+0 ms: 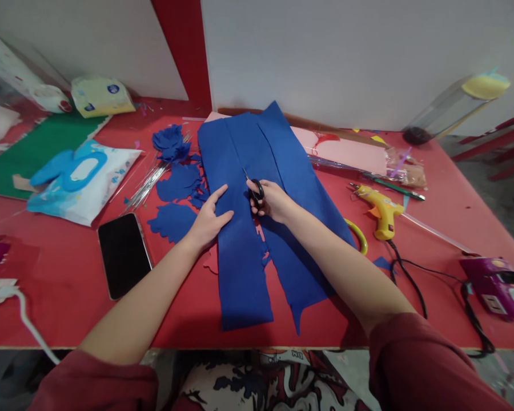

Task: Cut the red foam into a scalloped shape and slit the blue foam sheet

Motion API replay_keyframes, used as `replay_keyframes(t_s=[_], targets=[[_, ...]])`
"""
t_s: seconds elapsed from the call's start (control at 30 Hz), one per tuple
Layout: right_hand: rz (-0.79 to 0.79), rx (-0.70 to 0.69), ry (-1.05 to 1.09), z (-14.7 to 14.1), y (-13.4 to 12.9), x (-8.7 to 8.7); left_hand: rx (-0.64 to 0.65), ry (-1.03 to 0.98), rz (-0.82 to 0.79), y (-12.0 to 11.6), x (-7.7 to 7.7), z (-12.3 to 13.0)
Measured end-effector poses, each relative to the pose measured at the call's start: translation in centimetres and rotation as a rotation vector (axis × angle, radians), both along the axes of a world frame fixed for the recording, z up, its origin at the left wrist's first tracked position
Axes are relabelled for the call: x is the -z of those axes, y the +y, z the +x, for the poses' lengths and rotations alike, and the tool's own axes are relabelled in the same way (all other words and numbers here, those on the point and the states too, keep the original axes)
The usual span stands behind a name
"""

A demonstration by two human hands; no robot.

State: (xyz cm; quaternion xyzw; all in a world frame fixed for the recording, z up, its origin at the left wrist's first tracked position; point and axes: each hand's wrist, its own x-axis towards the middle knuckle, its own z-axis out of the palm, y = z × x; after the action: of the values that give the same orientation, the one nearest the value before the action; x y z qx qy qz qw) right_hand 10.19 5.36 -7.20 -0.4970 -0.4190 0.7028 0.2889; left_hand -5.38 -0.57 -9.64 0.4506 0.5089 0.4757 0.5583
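You seem to be cutting the blue sheet (242, 279) between the table's (184, 319) back and front edges, right hand (274, 201) around the black scissors (259, 193), left hand (208, 221) apart, fingers spread on it; the next snip likely needs it flat.

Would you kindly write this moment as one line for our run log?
left hand: rests on blue sheet | right hand: holds black-handled scissors at the sheet | nearby: phone, yellow glue gun

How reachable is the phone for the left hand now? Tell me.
Likely yes: the left hand grips nothing, resting on the blue sheet; the phone lies beside that forearm, nothing visibly on top of it.
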Motion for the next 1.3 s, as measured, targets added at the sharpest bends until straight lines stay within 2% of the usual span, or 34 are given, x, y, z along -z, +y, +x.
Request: replay_keyframes(t_s=[0.4, 0.73, 0.9, 1.3], targets=[[0.007, 0.017, -0.045, -0.3, 0.0, 0.0, -0.001, 0.004, -0.009, 0.1, 0.3, -0.2], [-0.055, -0.057, -0.114, -0.2, 1.2, -0.9, 0.008, -0.009, -0.01, 0.1, 0.1, -0.1], [-0.069, -0.045, -0.101, -0.5, 1.7, -0.4, 0.012, -0.005, -0.007, 0.0, 0.0, -0.1], [-0.057, 0.0, -0.006, -0.5, 1.2, 0.1, 0.003, -0.036, -0.029, -0.2, -0.4, 0.1]])
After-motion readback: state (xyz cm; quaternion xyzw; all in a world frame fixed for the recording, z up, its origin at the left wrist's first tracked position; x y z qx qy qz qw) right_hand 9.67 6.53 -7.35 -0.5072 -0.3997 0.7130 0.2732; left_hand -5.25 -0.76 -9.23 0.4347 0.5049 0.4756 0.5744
